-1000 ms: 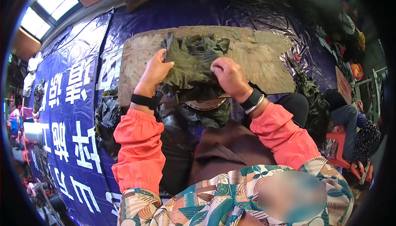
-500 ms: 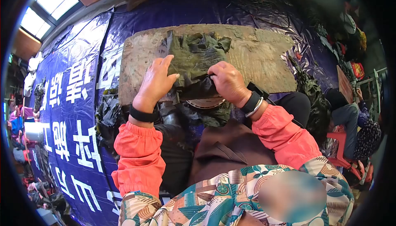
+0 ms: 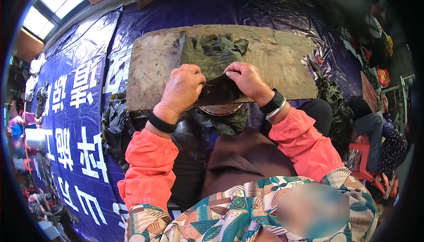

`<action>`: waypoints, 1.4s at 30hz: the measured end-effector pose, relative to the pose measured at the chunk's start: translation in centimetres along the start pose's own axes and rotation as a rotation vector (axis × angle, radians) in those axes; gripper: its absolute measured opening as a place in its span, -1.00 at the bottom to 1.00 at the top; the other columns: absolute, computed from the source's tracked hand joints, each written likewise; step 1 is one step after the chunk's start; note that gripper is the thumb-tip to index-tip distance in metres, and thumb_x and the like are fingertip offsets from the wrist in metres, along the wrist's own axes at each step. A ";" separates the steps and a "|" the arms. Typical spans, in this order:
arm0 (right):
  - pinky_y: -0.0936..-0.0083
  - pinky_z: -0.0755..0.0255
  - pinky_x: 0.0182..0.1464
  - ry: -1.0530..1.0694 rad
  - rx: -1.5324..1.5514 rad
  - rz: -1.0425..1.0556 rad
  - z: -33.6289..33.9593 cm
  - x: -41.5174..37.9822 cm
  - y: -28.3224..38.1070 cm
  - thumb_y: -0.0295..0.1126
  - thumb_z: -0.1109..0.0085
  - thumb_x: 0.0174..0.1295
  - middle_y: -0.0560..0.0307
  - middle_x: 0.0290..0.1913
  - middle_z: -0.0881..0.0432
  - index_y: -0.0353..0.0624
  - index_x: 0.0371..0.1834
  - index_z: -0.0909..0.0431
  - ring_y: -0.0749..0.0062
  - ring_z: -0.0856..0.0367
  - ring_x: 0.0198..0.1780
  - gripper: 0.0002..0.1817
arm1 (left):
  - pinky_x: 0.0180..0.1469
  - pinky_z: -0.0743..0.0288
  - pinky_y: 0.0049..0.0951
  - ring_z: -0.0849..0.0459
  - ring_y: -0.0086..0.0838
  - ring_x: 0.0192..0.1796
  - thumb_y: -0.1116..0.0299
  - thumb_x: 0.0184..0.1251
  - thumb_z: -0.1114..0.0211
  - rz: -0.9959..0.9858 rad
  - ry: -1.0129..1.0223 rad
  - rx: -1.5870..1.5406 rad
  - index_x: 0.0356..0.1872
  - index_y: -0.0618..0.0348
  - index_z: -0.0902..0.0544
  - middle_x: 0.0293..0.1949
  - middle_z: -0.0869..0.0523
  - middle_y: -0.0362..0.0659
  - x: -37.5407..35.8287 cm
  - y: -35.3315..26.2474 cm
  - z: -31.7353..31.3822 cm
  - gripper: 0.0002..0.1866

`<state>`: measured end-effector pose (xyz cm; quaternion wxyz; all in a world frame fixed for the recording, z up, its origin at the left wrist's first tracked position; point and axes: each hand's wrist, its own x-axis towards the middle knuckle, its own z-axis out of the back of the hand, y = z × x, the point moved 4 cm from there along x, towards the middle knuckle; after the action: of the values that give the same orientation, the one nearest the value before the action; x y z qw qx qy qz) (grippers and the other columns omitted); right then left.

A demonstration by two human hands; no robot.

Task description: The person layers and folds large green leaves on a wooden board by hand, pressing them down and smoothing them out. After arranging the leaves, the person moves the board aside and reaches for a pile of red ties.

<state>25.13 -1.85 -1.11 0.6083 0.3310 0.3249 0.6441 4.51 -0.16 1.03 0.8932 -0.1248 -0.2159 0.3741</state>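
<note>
A dark green, wet-looking sheet like kelp lies on a worn wooden board, bunched at its far end. My left hand is closed at the sheet's near left edge, its fingers curled down. My right hand pinches the near right edge between thumb and forefinger. Between the two hands the edge is lifted and partly folded over. A round, pale rim shows just below the board's near edge, with more dark green pieces beside it.
Dark green heaps lie left and right of the board. Purple sheeting with white characters spreads around it. At the right sits another person near a red chair. Far left are more people and a white bucket.
My left hand has moved right and toward me, from lying open on the sheet to closed on its near edge. My right hand has shifted slightly, still pinching the sheet.
</note>
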 end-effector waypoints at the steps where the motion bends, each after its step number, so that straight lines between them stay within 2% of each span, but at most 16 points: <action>1: 0.32 -0.53 -0.07 -0.001 0.001 -0.001 0.0 0.0 -0.1 -0.36 -0.24 0.24 -0.01 -0.22 -0.71 -0.15 -0.23 -0.71 0.14 -0.69 -0.15 -0.85 | 0.09 -0.48 -0.22 -0.63 -0.16 -0.01 0.41 0.10 -0.33 0.005 -0.020 -0.066 -0.35 0.19 -0.72 -0.17 -0.67 -0.10 0.0 0.1 0.4 -0.88; 4: 0.31 -0.53 -0.07 -0.089 -0.041 0.091 0.4 -0.7 0.3 -0.34 -0.25 0.24 0.01 -0.22 -0.69 -0.15 -0.24 -0.71 0.12 -0.67 -0.13 -0.86 | 0.07 -0.52 -0.25 -0.65 -0.14 -0.03 0.43 0.11 -0.31 0.014 -0.051 -0.197 -0.33 0.20 -0.73 -0.17 -0.70 -0.08 -0.2 0.3 2.4 -0.87; 7: 0.37 -0.51 -0.08 -0.100 -0.158 0.252 0.3 -1.8 1.3 -0.41 -0.28 0.22 0.04 -0.24 -0.67 -0.19 -0.24 -0.69 0.21 -0.65 -0.15 -0.88 | 0.10 -0.52 -0.26 -0.66 -0.15 -0.01 0.44 0.11 -0.31 0.018 0.081 -0.238 -0.36 0.21 -0.74 -0.18 -0.71 -0.08 -0.6 0.6 2.6 -0.89; 9: 0.29 -0.52 -0.04 0.001 -0.330 0.409 -0.2 -2.5 1.6 -0.42 -0.29 0.17 0.04 -0.23 -0.66 -0.17 -0.26 -0.70 0.08 -0.63 -0.11 -0.89 | 0.09 -0.52 -0.26 -0.66 -0.15 -0.02 0.44 0.10 -0.32 0.005 0.156 -0.240 -0.37 0.22 -0.73 -0.20 -0.72 -0.07 -0.8 0.7 2.2 -0.89; 14: 0.29 -0.52 -0.02 0.171 -0.312 0.406 0.8 -2.1 1.1 -0.43 -0.30 0.15 0.05 -0.23 -0.68 -0.16 -0.25 -0.71 0.11 -0.64 -0.10 -0.87 | 0.03 -0.54 -0.27 -0.68 -0.18 -0.09 0.45 0.09 -0.34 0.051 0.237 -0.288 -0.38 0.25 -0.73 -0.25 -0.72 -0.08 -0.7 1.0 2.6 -0.89; 16: 0.34 -0.54 -0.05 0.165 -0.172 0.346 2.1 -1.0 1.1 -0.44 -0.28 0.15 0.02 -0.25 -0.70 -0.19 -0.23 -0.70 0.15 -0.68 -0.15 -0.86 | 0.04 -0.54 -0.26 -0.68 -0.17 -0.07 0.43 0.13 -0.35 0.060 0.210 -0.331 -0.33 0.25 -0.72 -0.22 -0.72 -0.06 -0.1 0.9 3.0 -0.88; 18: 0.36 -0.56 -0.08 -0.035 -0.241 0.283 4.3 0.6 0.7 -0.46 -0.26 0.17 0.01 -0.25 -0.72 -0.21 -0.25 -0.70 0.18 -0.70 -0.21 -0.87 | 0.08 -0.53 -0.24 -0.68 -0.15 -0.03 0.41 0.19 -0.35 0.053 -0.012 -0.307 -0.27 0.25 -0.71 -0.19 -0.72 -0.04 0.8 0.7 3.6 -0.86; 23: 0.21 -0.56 -0.02 -0.422 -0.460 0.172 7.2 6.5 -4.8 -0.33 -0.33 0.16 -0.11 -0.20 -0.72 -0.22 -0.13 -0.69 -0.01 -0.69 -0.12 -0.74 | 0.30 -0.40 -0.13 -0.51 -0.05 0.28 0.30 0.22 -0.36 -0.143 -0.110 -0.118 0.05 0.05 -0.68 0.23 -0.58 -0.07 4.0 -0.8 -0.4 -0.64; 24: 0.21 -0.56 -0.02 -0.425 -0.461 0.170 7.4 7.4 -5.4 -0.33 -0.33 0.16 -0.11 -0.20 -0.72 -0.22 -0.13 -0.69 -0.01 -0.69 -0.12 -0.74 | 0.30 -0.40 -0.13 -0.51 -0.05 0.28 0.30 0.22 -0.36 -0.146 -0.110 -0.119 0.05 0.05 -0.68 0.23 -0.58 -0.07 4.3 -1.5 -1.2 -0.64; 26: 0.20 -0.54 0.00 -0.181 -0.320 -0.071 6.8 9.7 -7.4 -0.31 -0.35 0.15 -0.13 -0.20 -0.73 -0.25 -0.11 -0.68 -0.06 -0.69 -0.12 -0.70 | 0.37 -0.31 -0.11 -0.39 0.01 0.38 0.24 0.27 -0.34 -0.275 0.056 0.007 0.17 0.01 -0.63 0.36 -0.45 0.00 4.5 -3.5 -3.2 -0.58; 27: 0.25 -0.57 -0.16 -0.134 -0.176 -0.074 6.4 10.4 -7.6 -0.33 -0.36 0.16 -0.04 -0.29 -0.74 -0.24 -0.12 -0.68 0.10 -0.72 -0.27 -0.72 | 0.40 -0.22 0.06 -0.27 0.05 0.46 0.18 0.30 -0.31 -0.224 0.167 -0.003 0.24 -0.11 -0.59 0.43 -0.37 -0.04 4.4 -3.8 -4.4 -0.54; 28: 0.25 -0.57 -0.16 -0.136 -0.175 -0.077 6.6 11.0 -7.7 -0.33 -0.36 0.16 -0.04 -0.29 -0.74 -0.24 -0.12 -0.68 0.10 -0.72 -0.27 -0.72 | 0.40 -0.22 0.06 -0.27 0.05 0.46 0.18 0.30 -0.31 -0.227 0.169 -0.004 0.24 -0.11 -0.59 0.43 -0.37 -0.04 4.2 -3.9 -4.8 -0.54; 30: 0.39 -0.52 -0.38 0.070 0.067 -0.292 6.1 11.9 -8.5 -0.36 -0.35 0.18 0.10 -0.42 -0.69 -0.25 -0.17 -0.68 0.37 -0.68 -0.43 -0.77 | 0.40 -0.17 0.20 -0.22 0.05 0.49 0.16 0.31 -0.31 -0.204 0.299 0.067 0.25 -0.20 -0.58 0.45 -0.33 -0.07 3.8 -4.0 -5.9 -0.54; 31: 0.51 -0.40 -0.56 0.058 0.101 -0.288 6.2 12.2 -8.2 -0.41 -0.32 0.21 0.19 -0.47 -0.63 -0.25 -0.20 -0.67 0.56 -0.60 -0.53 -0.84 | 0.41 -0.11 0.29 -0.19 0.06 0.51 0.16 0.31 -0.31 -0.199 0.325 0.041 0.25 -0.27 -0.58 0.47 -0.31 -0.10 4.0 -3.9 -6.0 -0.55; 36: 0.53 -0.41 -0.63 -0.026 0.206 -0.250 4.8 13.7 -7.5 -0.46 -0.26 0.25 0.15 -0.46 -0.65 -0.25 -0.20 -0.65 0.49 -0.64 -0.55 -0.88 | 0.42 -0.08 0.30 -0.16 0.06 0.53 0.19 0.31 -0.31 -0.193 0.367 0.037 0.25 -0.26 -0.59 0.47 -0.31 -0.08 4.0 -4.1 -5.6 -0.55; 42: 0.46 -0.56 -0.52 -0.089 0.108 -0.276 4.4 13.5 -7.1 -0.45 -0.28 0.24 0.14 -0.47 -0.67 -0.22 -0.20 -0.67 0.47 -0.65 -0.55 -0.88 | 0.46 -0.02 0.31 -0.11 0.05 0.55 0.20 0.31 -0.31 -0.183 0.375 0.004 0.27 -0.26 -0.58 0.49 -0.28 -0.08 3.9 -4.0 -5.7 -0.53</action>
<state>32.25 12.01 -4.05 0.6861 0.3437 0.3743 0.5206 12.14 -0.47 -1.29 0.9483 -0.1704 -0.0556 0.2620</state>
